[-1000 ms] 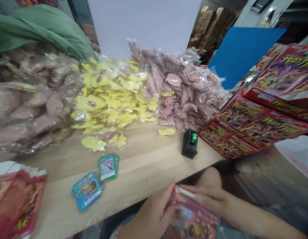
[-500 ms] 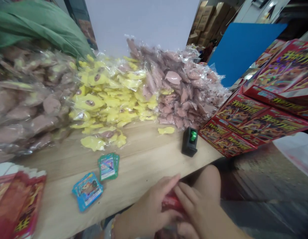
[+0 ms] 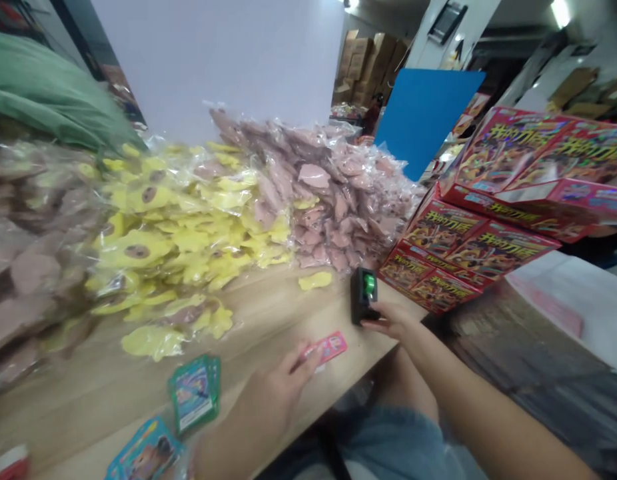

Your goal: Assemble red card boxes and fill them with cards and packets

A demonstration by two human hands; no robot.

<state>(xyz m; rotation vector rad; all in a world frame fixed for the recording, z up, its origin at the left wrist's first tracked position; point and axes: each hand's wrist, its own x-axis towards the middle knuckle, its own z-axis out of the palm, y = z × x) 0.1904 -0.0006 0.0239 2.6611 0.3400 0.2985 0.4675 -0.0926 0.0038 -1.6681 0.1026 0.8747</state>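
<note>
My left hand (image 3: 283, 387) pinches a small flat pink-and-red packet (image 3: 333, 345) just over the table's front part, its printed face up. My right hand (image 3: 393, 321) reaches the black tape dispenser (image 3: 358, 303), which carries a green roll. Its thumb and fingers close at the dispenser's front end, where the tape comes off; the strip itself is too small to see clearly. Left of my left hand lie a stack of green-bordered cards (image 3: 194, 393) and a stack of blue-bordered cards (image 3: 146, 453), the latter cut by the frame's bottom edge.
Bagged yellow pieces (image 3: 183, 233) and bagged pinkish-brown pieces (image 3: 338, 180) are heaped along the back. One yellow piece (image 3: 315, 281) lies alone near the dispenser. Red printed boxes (image 3: 468, 233) are stacked at the right. A green cloth (image 3: 43, 93) covers the back left.
My hands have parted from around the red item before my lap. The right has moved to the tape dispenser, the left holds the packet over the table. The view has turned rightward.
</note>
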